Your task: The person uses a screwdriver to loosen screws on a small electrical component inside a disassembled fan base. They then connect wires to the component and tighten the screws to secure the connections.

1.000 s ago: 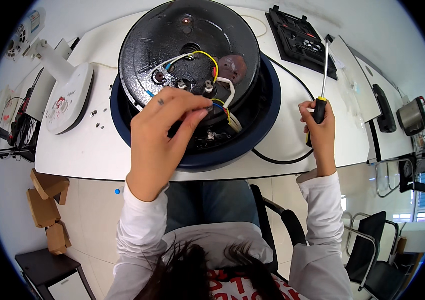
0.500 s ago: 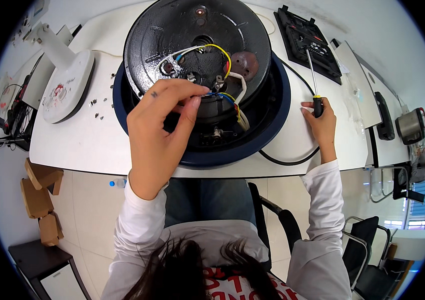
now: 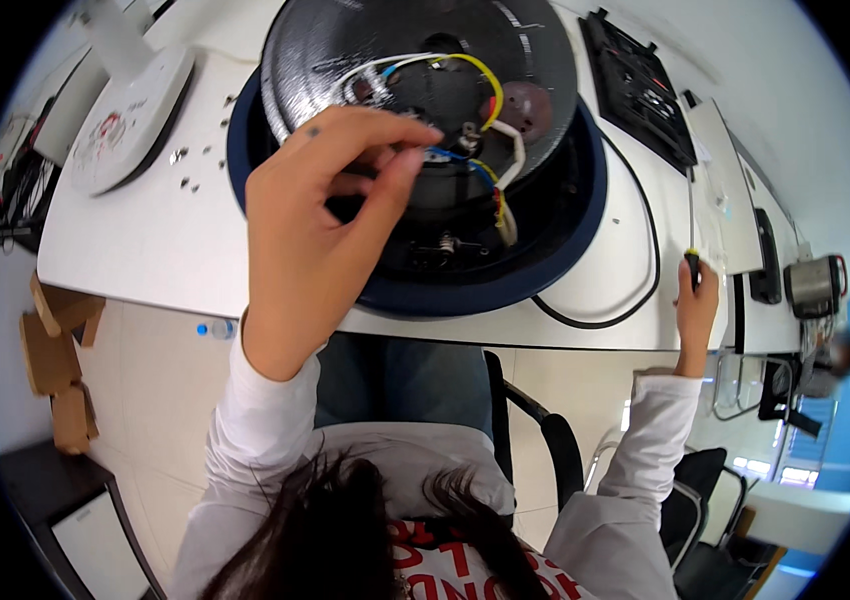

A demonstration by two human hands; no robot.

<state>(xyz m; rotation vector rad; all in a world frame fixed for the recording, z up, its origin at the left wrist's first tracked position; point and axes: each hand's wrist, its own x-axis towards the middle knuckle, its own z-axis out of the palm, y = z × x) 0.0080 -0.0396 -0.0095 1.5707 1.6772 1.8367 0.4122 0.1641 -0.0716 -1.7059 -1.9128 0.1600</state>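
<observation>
The thumb and forefinger of my left hand pinch at the end of a blue wire. It lies over a round black metal part that sits tilted in a dark blue round housing. My left hand hides some of the metal part's near side. A yellow wire and a white sleeved wire loop across the same part. Far to the right, my right hand is closed round the black and yellow handle of a screwdriver, its shaft pointing away from me.
An open black tool case lies at the back right. A black cable curves over the white table beside the housing. Small metal pieces are scattered at the left, near a white stand. Further right stands a metal pot-like appliance.
My right hand has moved right and nearer to me with the screwdriver, away from the housing. My left hand stays by the blue wire. The whole view has shifted a little.
</observation>
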